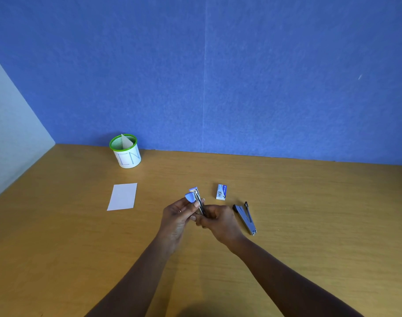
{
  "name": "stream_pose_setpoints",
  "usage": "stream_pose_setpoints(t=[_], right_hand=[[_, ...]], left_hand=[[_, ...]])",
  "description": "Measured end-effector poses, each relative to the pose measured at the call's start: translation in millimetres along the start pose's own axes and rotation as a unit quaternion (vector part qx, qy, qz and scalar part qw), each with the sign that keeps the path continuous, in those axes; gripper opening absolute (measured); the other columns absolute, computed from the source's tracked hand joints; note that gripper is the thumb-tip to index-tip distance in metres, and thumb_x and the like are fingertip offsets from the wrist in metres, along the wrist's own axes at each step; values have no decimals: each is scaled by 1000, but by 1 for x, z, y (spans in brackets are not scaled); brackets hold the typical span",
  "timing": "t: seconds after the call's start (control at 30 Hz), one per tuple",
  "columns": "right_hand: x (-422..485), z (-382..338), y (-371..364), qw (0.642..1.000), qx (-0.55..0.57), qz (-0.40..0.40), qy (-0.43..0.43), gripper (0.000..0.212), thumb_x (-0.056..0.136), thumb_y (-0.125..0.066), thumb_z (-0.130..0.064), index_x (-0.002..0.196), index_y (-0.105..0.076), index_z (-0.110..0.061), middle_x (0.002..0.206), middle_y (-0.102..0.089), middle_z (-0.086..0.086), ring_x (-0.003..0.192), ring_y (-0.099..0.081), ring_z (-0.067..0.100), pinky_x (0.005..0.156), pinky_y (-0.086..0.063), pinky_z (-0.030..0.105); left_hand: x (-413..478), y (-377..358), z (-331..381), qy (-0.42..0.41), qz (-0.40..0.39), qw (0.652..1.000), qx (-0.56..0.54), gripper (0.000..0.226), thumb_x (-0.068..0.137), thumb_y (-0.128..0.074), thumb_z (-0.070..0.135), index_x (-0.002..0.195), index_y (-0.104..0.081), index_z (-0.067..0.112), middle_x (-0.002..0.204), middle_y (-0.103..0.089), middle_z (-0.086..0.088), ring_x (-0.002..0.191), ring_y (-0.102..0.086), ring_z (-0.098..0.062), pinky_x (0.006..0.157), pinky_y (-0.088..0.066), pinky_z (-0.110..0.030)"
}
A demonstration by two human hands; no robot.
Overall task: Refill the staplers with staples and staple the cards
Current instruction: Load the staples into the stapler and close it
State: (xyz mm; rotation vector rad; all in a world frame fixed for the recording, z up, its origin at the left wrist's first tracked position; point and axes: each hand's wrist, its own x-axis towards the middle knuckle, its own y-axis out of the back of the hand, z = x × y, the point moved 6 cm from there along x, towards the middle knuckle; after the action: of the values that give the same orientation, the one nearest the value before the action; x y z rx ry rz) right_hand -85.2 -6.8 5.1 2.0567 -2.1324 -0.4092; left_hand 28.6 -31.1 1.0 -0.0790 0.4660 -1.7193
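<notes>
Head view shows your two hands meeting above the wooden table (309,202), a little in front of you. Your left hand (177,213) holds the blue stapler (197,196): the thumb and the fingers curl around its body, and a ring (180,210) is visible on one finger. Your right hand (218,221) grips the lower end of the same stapler with bent fingers. The stapler stands nearly upright between the hands, lifted off the table, and its blue top part is swung away from the metal rail, so it looks open. If there are staples in the rail, you cannot tell from here, it is too small.

Just beside your right hand, on its right, the grey stapler (245,217) lies on the table, also opened, its two arms spread in a narrow V. The box of staples (221,192) lies near, behind the hands, apart from both staplers.

On the left side, well apart from your hands, one white card (123,196) lies flat on the table. Behind it, near the blue wall (218,76), stands a mesh cup (127,157) with a green rim and a white label, and a piece of paper (126,141) sticks out of it.
</notes>
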Motion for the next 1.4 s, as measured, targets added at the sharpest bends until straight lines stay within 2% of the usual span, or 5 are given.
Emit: stream_pose_setpoints(t=[0.27,0.67,1.0,1.2,1.4], right_hand=[[2,2,-1,1000,-12,-2,-8,19,80,-72,-20,77,-69,-2,61,-62,-1,59,-55,8,64,-48,24],[1,3,-3,1000,-8,-4,-6,22,81,-71,-21,83,-70,1,66,-64,5,62,-57,11,68,-50,29],[3,10,-5,999,24,-17,-26,26,79,-72,-25,83,-69,0,64,-63,3,66,-59,15,73,-54,40],[2,12,-8,997,43,-43,-38,16,85,-66,-20,84,-67,-4,68,-63,0,64,-57,12,67,-50,27],[1,11,-5,999,36,-37,-15,22,85,-66,-19,89,-68,2,71,-65,5,70,-60,16,68,-51,26]], left_hand=[[-2,1,1,-9,14,1000,13,12,85,-60,2,88,-71,7,85,-75,-4,78,-63,-21,63,-53,-23],[-5,1,3,-8,22,1000,15,11,85,-61,1,87,-70,6,82,-75,-3,58,-61,-13,56,-51,-29],[-3,3,1,0,17,1000,16,11,84,-61,2,90,-70,5,84,-75,-5,69,-65,-15,57,-54,-23],[-2,3,-1,3,0,999,46,12,80,-65,3,87,-73,8,86,-74,-5,84,-59,-23,72,-49,-28],[-3,1,-1,1,-1,999,36,12,81,-64,0,90,-71,6,83,-75,-2,75,-68,-9,65,-53,-17]])
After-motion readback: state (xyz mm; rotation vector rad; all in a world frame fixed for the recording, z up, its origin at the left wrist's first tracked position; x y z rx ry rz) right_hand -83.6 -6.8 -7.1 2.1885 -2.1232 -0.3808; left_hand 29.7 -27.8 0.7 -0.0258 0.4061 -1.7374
